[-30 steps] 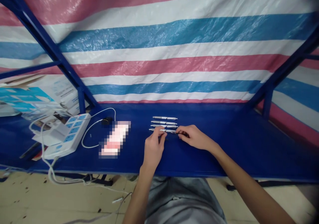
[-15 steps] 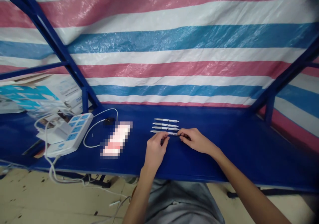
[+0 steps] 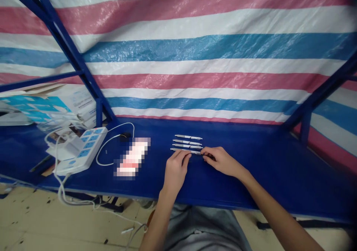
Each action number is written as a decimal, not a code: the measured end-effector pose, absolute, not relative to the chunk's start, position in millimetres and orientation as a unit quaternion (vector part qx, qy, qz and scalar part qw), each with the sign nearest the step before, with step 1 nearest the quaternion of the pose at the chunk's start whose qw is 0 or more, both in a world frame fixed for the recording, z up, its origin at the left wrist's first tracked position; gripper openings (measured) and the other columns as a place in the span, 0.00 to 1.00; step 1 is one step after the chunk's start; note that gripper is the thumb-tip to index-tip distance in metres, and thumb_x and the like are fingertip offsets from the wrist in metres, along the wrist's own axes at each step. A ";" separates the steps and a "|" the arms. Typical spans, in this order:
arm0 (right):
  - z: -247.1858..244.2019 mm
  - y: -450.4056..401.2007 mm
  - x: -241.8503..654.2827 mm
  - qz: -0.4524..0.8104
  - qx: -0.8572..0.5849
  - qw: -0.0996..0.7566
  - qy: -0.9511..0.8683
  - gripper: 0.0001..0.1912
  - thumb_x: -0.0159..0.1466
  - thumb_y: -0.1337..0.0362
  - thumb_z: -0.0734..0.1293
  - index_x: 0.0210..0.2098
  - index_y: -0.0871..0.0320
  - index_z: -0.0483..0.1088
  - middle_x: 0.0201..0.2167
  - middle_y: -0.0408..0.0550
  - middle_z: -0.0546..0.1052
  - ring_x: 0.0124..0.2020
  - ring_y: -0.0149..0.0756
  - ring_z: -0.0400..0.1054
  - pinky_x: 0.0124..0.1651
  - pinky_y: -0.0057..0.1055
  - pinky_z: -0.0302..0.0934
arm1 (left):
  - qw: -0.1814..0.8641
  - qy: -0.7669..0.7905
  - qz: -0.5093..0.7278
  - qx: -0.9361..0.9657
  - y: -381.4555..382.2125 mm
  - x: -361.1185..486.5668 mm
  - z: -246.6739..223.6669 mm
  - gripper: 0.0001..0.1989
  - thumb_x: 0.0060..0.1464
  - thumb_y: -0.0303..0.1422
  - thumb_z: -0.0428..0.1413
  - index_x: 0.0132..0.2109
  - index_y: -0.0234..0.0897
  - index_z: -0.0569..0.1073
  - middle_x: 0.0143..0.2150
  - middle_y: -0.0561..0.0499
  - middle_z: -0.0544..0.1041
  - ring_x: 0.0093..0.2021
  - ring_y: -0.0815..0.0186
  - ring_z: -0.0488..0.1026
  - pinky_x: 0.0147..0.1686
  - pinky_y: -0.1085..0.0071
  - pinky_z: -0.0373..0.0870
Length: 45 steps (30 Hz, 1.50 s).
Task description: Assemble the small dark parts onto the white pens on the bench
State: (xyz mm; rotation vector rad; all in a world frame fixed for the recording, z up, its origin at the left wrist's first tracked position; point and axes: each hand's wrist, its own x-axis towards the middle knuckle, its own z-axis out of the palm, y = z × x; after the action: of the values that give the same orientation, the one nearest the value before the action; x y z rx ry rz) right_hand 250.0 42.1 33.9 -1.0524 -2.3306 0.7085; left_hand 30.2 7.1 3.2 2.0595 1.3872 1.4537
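Note:
Several slim silver-and-white pens lie side by side on the blue table, running left to right. My left hand (image 3: 177,169) has its thumb and fingers closed on the middle of the nearest pen (image 3: 196,153). At that same pen's right end, the fingertips of my right hand (image 3: 221,160) are pinched together on its tip. Just beyond lie the other pens, among them a middle pen (image 3: 185,142) and the farthest pen (image 3: 188,137), untouched by either hand.
On the left stand a white power strip (image 3: 80,154) with cables and a blurred-out flat object (image 3: 132,158). Boxes and papers (image 3: 50,106) pile up at the far left. A striped sheet (image 3: 195,68) hangs behind the blue table (image 3: 251,143), between blue metal posts (image 3: 320,87).
The view has shifted slightly. My left fingers have closed more tightly over the nearest pen. My right hand stays at its right end, and the row of pens looks the same.

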 end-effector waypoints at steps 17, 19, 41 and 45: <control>31.9 41.9 247.9 0.258 -0.382 0.241 -0.854 0.09 0.71 0.65 0.61 0.44 0.56 0.73 0.31 0.43 0.77 0.30 0.33 0.70 0.36 0.28 0.58 | 0.130 0.484 0.499 0.707 7.0 30.0 3.5 0.12 0.67 0.27 0.50 0.51 0.40 0.75 0.45 0.48 0.79 0.41 0.64 0.78 0.42 0.68 0.77; 32.2 42.0 247.8 0.258 -0.382 0.245 -0.853 0.09 0.71 0.65 0.61 0.44 0.56 0.73 0.31 0.43 0.77 0.30 0.33 0.70 0.36 0.28 0.58 | 0.130 0.484 0.497 0.709 7.1 29.7 2.5 0.13 0.68 0.26 0.48 0.55 0.39 0.71 0.46 0.46 0.78 0.43 0.63 0.78 0.43 0.67 0.77; 33.8 40.2 246.1 0.252 -0.356 0.253 -0.863 0.13 0.71 0.66 0.62 0.49 0.55 0.76 0.42 0.48 0.82 0.38 0.37 0.76 0.44 0.30 0.64 | 0.125 0.468 0.482 0.730 6.3 31.8 5.3 0.07 0.61 0.24 0.56 0.43 0.39 0.77 0.41 0.50 0.81 0.39 0.65 0.78 0.40 0.70 0.78; 32.6 40.8 245.8 0.247 -0.352 0.250 -0.868 0.13 0.71 0.66 0.62 0.48 0.55 0.77 0.43 0.49 0.82 0.40 0.39 0.76 0.46 0.31 0.65 | 0.138 0.473 0.466 0.735 7.1 31.1 0.7 0.07 0.63 0.26 0.55 0.44 0.40 0.77 0.41 0.50 0.81 0.41 0.64 0.79 0.42 0.68 0.77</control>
State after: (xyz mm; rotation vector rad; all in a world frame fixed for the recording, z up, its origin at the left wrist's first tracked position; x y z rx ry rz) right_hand 245.8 40.8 32.6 -0.9583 -2.3628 0.6724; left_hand 31.1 7.1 0.7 2.1244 1.3677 1.3481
